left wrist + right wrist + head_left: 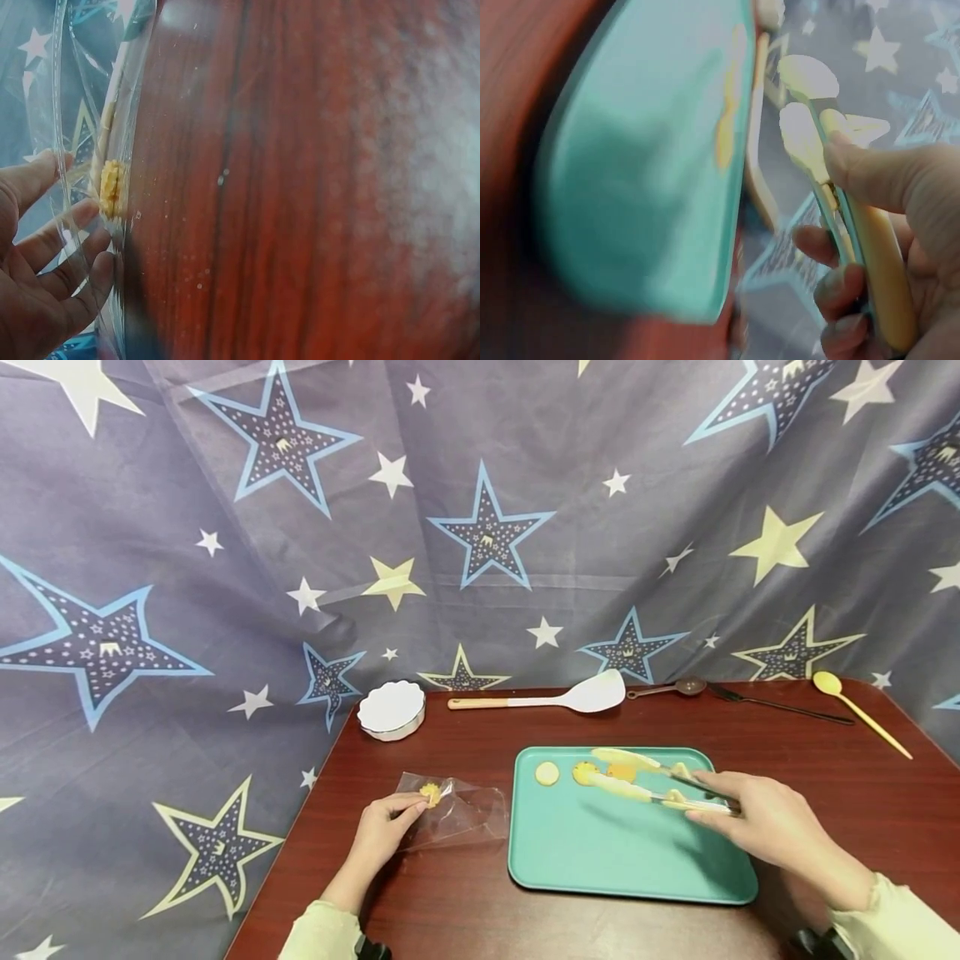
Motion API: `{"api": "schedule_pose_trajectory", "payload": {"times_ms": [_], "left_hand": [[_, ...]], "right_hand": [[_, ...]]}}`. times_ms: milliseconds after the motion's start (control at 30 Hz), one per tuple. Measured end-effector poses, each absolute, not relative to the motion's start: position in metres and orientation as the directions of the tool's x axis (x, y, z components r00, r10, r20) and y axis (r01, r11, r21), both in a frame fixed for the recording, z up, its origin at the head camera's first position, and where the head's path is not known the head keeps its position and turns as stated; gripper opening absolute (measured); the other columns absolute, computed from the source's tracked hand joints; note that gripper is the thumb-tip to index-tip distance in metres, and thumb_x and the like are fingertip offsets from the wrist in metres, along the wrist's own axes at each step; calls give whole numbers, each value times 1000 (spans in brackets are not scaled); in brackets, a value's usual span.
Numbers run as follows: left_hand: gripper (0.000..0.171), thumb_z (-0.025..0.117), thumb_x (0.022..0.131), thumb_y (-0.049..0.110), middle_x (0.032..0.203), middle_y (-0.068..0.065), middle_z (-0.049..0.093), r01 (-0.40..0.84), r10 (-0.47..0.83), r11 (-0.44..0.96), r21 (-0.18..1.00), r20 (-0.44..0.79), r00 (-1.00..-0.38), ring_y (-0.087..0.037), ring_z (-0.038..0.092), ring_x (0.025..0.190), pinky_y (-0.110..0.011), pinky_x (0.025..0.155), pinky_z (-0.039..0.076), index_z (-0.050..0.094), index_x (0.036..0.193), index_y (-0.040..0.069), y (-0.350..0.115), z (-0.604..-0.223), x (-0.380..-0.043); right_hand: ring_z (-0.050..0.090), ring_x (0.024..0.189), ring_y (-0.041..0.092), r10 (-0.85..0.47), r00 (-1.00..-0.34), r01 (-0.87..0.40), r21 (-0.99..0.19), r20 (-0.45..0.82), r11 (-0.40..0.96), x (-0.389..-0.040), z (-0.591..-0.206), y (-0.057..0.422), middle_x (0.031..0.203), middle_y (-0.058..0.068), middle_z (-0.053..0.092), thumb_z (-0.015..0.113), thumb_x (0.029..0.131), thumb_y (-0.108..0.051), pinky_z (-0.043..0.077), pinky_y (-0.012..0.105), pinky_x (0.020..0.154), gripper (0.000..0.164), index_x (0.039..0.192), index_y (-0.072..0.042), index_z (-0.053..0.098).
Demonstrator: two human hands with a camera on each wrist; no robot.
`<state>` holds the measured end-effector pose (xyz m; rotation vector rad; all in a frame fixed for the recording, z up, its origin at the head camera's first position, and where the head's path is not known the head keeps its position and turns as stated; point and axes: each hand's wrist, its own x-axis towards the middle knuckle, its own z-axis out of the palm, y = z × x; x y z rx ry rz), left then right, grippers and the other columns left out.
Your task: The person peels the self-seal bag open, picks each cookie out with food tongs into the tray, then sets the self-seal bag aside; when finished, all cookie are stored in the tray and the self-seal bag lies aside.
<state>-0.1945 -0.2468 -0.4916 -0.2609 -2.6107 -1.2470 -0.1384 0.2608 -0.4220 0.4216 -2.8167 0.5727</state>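
Note:
My left hand [390,827] pinches the edge of a clear plastic bag [476,814] lying on the table. A small yellow flower-edged cookie [431,793] shows at those fingertips; the left wrist view has the cookie [113,187] against the clear film. Over the green tray [600,860], my right hand [772,818] grips a pair of cream-tipped tongs [626,787], their arms spread apart. Beneath and beside the tips lie a pale round cookie [547,773], a yellow cookie [585,773] and an orange one [621,772]. Nothing shows between the tong tips [806,135] in the right wrist view.
At the back left stands a white fluted dish [392,710]. Along the rear edge lie a white spatula [592,693] with a wooden handle, a brown spoon [688,686], a black fork [787,706] and a yellow spoon [828,683]. A star-patterned curtain [525,610] hangs behind the table.

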Motion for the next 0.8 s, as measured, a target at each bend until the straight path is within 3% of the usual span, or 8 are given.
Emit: {"api": "schedule_pose_trajectory", "payload": {"times_ms": [133,300,433,633,800], "left_hand": [[10,75,86,12,100,-3,74,262,57,624,736,291,-955,-25,67,104,-45,95,49,80,94,9,-247,-491,-195],[11,75,86,12,101,-5,74,256,56,615,746,283,-958,-26,67,105,-46,96,48,79,95,8,-247,-490,-194],[11,75,86,11,101,-5,74,245,51,614,750,271,-961,-26,66,106,-45,96,48,79,95,8,-247,-491,-193],[10,75,85,9,97,-3,74,254,42,621,742,292,-956,-24,67,105,-43,95,49,80,94,8,-244,-492,-193],[10,75,85,9,95,-1,74,266,40,638,722,314,-948,-24,67,103,-42,93,50,79,93,8,-242,-492,-193]], "right_hand": [[69,93,28,-308,-882,-431,-344,358,834,-137,-414,228,110,5,72,79,78,-44,54,49,67,50,119,-16,72],[69,95,19,-388,-834,-518,-313,392,796,-141,-415,189,106,-2,73,79,79,-40,55,42,73,42,115,-19,74],[70,89,18,-436,-804,-560,-267,404,785,-144,-423,164,104,-3,73,81,77,-38,54,38,64,41,113,-20,75],[69,81,19,-463,-817,-548,-215,343,808,-150,-432,133,104,-3,73,79,78,-41,45,30,46,42,115,-22,74],[68,77,18,-466,-823,-543,-210,324,813,-157,-439,109,96,-2,73,81,77,-39,41,30,42,42,114,-22,73]]}}
